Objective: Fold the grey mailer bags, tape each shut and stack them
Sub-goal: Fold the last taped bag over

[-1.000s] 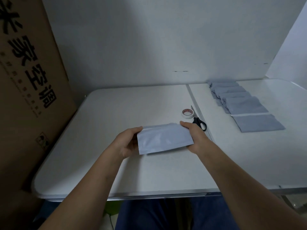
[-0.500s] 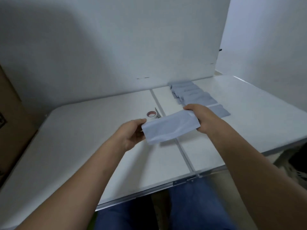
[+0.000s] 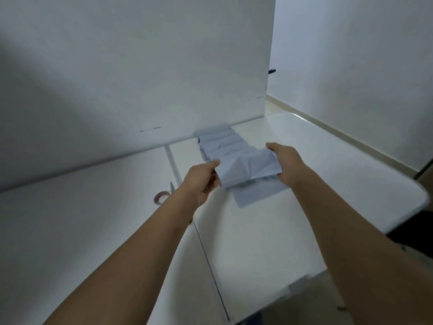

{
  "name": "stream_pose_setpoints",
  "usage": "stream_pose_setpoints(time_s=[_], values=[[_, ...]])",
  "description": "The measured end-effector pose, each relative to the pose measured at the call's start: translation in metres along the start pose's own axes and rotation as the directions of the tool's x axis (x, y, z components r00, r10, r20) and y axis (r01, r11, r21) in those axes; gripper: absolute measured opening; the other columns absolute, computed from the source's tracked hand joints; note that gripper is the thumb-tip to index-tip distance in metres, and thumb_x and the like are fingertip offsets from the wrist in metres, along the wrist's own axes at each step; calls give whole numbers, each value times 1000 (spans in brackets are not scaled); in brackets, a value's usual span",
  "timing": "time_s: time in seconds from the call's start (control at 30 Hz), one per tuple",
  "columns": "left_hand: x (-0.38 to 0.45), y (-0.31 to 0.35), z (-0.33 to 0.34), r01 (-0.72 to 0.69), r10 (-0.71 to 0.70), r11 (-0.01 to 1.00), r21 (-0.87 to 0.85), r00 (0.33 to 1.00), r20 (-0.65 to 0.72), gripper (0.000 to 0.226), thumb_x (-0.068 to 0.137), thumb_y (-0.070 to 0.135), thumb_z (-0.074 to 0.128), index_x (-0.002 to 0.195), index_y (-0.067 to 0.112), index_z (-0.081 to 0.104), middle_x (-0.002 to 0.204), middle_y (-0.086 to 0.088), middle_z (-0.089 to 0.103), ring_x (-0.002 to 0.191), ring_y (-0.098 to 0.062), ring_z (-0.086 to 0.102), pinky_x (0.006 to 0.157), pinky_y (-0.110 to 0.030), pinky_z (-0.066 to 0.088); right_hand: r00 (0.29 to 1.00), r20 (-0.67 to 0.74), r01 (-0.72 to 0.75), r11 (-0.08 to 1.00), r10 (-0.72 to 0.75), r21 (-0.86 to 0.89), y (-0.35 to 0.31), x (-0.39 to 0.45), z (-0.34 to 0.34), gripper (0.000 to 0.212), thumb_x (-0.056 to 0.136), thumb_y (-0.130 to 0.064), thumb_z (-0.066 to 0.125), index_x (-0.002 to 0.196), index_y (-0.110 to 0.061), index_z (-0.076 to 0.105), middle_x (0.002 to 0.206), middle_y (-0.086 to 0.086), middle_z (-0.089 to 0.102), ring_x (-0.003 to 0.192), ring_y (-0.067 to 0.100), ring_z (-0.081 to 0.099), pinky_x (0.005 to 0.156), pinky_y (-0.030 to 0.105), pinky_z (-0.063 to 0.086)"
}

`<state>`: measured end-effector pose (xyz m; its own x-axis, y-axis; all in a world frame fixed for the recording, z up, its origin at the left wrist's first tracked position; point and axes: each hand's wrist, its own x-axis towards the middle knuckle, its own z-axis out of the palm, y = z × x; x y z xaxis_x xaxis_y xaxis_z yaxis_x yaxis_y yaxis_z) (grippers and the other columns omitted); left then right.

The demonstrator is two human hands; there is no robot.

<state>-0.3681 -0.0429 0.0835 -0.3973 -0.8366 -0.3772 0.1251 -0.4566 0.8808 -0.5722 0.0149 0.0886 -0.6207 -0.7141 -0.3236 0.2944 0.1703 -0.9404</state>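
- Left hand (image 3: 201, 181) and right hand (image 3: 284, 164) pinch opposite ends of a folded mailer bag (image 3: 248, 168), fingers (image 3: 212, 164) closed, keeping it taut.
- It hovers over the row of finished bags (image 3: 222, 143) just beyond the fingers, probably for stacking.

**Thin film over a glossy tabletop**

The mailer bag (image 3: 248, 168) between my left hand (image 3: 202, 181) and right hand (image 3: 287, 163) looks like thin grey plastic film, matt with a faint sheen, and it buckles into soft creases where I pinch its two ends. Just below my grip, a flat bag (image 3: 257, 194) of the same film lies smooth, and beyond my grip the row of folded bags (image 3: 222, 143) shows the same dull grey finish. The table (image 3: 304, 207) under them is white, smooth and glossy, likely plastic, catching pale glare. Left of my left wrist, the tape roll (image 3: 161, 197) looks shiny and translucent, its core edged in red. The upright board (image 3: 140, 66) beyond everything is flat matt white.
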Motion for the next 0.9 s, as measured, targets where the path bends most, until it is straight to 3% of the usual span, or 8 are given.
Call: stream_pose_setpoints(time_s=[0.13, 0.37, 0.43, 0.53, 0.6, 0.63, 0.73, 0.9], values=[[41, -27, 9, 34, -30, 996, 88, 999, -45, 20, 95, 20, 62, 104, 3, 65, 82, -8, 66, 60, -14, 61, 52, -22, 52, 997, -5, 66, 849, -80, -525, 11, 45, -15, 41, 92, -26, 62, 117, 6, 63, 122, 20, 62, 113, 33, 58, 92, 36, 46], [33, -67, 1, 207, -238, 911, 357, 970, 45, 28, 98, 22, 58, 100, -5, 63, 75, -14, 63, 43, -11, 58, 42, -18, 45, 1000, 27, 28, 239, -10, -971, 38, 60, -45, 35, 84, -34, 68, 92, -1, 63, 88, 13, 60, 88, 31, 60, 70, 29, 41], [26, -59, 0, 130, -237, 753, 646, 968, 81, 41, 98, 39, 54, 89, 0, 66, 73, -11, 66, 44, -10, 56, 42, -18, 42, 991, 27, 46, 146, -132, -988, 41, 51, -42, 27, 84, -26, 64, 103, -6, 64, 101, 13, 62, 91, 31, 58, 75, 32, 46], [30, -54, -8, -171, 134, 184, 968, 980, 148, 44, 98, 49, 47, 85, 9, 61, 84, -7, 63, 68, -17, 61, 60, -26, 43, 884, 176, 259, 140, -432, -956, 58, 32, -23, 24, 88, -17, 57, 110, -9, 59, 115, 16, 55, 106, 36, 52, 89, 40, 43], [32, -61, -12, -340, 432, -106, 935, 831, 351, 35, 99, 39, 45, 112, 10, 58, 117, -12, 55, 106, -29, 56, 79, -34, 41, 798, 296, 439, 170, -524, -882, 80, 18, -6, 29, 89, -22, 59, 115, -11, 59, 121, 15, 54, 111, 37, 51, 92, 41, 40], [33, -68, -13, -401, 427, -182, 898, 790, 440, 41, 99, 40, 43, 130, 15, 52, 138, -13, 45, 126, -31, 46, 91, -38, 38, 793, 333, 472, 169, -510, -865, 93, 14, 0, 38, 90, -29, 58, 125, -15, 56, 132, 13, 51, 120, 36, 48, 97, 42, 38], [35, -89, -16, -466, 183, -241, 851, 840, 511, 59, 99, 59, 25, 153, 42, 9, 163, 2, -9, 149, -25, -3, 116, -54, 6, 867, 351, 400, 75, -353, -913, 124, 10, 1, 66, 89, -65, 29, 149, -37, 26, 160, -1, 18, 143, 33, 22, 115, 48, 18], [51, -97, -17, -447, 88, -261, 856, 872, 482, 61, 96, 64, 19, 151, 49, -3, 159, 9, -24, 149, -25, -11, 117, -55, -2, 864, 350, 374, -3, -361, -927, 133, 18, -9, 78, 78, -76, 5, 150, -47, 7, 163, -7, 0, 147, 35, 9, 118, 47, 4]])
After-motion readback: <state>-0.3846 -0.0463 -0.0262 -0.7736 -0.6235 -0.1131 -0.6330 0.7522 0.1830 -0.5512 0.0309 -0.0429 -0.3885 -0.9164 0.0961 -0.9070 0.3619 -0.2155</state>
